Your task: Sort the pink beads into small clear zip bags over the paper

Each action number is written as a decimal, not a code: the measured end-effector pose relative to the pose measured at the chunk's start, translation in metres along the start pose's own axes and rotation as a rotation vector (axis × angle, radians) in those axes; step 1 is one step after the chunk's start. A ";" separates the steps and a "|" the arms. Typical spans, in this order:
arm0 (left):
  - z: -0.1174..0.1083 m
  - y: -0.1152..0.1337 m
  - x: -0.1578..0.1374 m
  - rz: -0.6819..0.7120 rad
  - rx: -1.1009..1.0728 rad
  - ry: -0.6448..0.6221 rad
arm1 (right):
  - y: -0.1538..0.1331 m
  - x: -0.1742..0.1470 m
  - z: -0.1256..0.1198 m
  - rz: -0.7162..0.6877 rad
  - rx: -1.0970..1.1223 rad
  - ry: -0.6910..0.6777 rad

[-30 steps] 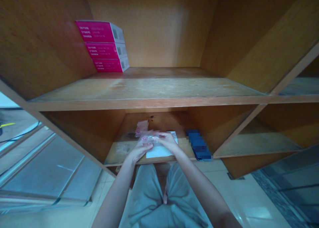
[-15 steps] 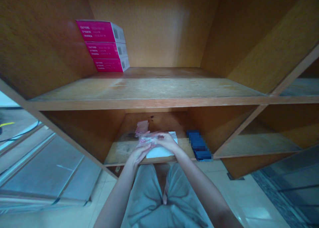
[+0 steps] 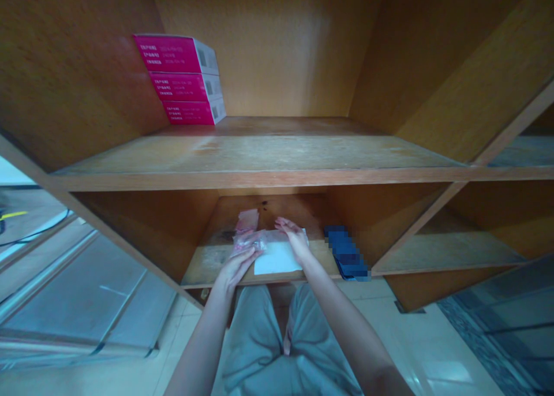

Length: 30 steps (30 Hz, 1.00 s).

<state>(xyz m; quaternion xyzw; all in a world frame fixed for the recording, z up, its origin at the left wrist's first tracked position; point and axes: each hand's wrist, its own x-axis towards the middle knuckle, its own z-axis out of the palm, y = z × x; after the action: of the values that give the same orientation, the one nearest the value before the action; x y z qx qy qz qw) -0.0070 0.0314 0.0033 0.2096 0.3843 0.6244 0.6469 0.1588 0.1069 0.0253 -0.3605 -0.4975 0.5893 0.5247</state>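
On the lower shelf, my left hand point(image 3: 239, 264) is closed on the near edge of a crinkled clear plastic bag point(image 3: 255, 241), its fingers partly behind the plastic. A flat pink packet point(image 3: 248, 218) lies just behind the bag, partly overlapped by it. To the right, my right hand point(image 3: 293, 234) hovers over the far right part of a white sheet of paper point(image 3: 277, 256), fingers stretched out and nothing in them. Whether that hand touches the paper I cannot tell.
Right of the paper lies a dark blue, pixelated object point(image 3: 345, 251) reaching the shelf's front edge. Three stacked magenta boxes point(image 3: 186, 84) stand on the upper shelf point(image 3: 277, 153) at the left. Wooden side walls bound the compartment, and a glass-topped surface point(image 3: 99, 292) sits at lower left.
My right hand has let go of the plastic bag and moved right, its fingers straightening. The bag has shifted slightly left with my left hand, uncovering more paper.
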 end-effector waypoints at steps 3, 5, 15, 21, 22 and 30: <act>0.000 0.003 0.000 -0.024 0.015 -0.008 | 0.015 0.001 0.013 -0.010 0.047 0.081; 0.000 0.006 0.001 -0.038 0.040 -0.020 | 0.023 0.002 0.023 -0.029 0.065 0.108; 0.013 0.014 0.003 0.132 0.423 -0.163 | 0.060 0.016 0.043 0.057 0.151 0.132; 0.023 0.017 0.006 0.147 0.616 -0.212 | 0.066 0.012 0.041 0.028 0.058 0.093; 0.024 0.018 0.007 0.139 0.625 -0.216 | 0.066 0.011 0.041 0.020 0.049 0.092; 0.022 0.017 0.010 0.152 0.660 -0.236 | 0.064 0.010 0.042 0.047 0.081 0.097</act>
<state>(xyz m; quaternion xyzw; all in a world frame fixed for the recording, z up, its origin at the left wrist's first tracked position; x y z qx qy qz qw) -0.0017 0.0478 0.0271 0.5060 0.4710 0.4846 0.5359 0.1011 0.1105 -0.0251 -0.3789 -0.4386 0.6027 0.5484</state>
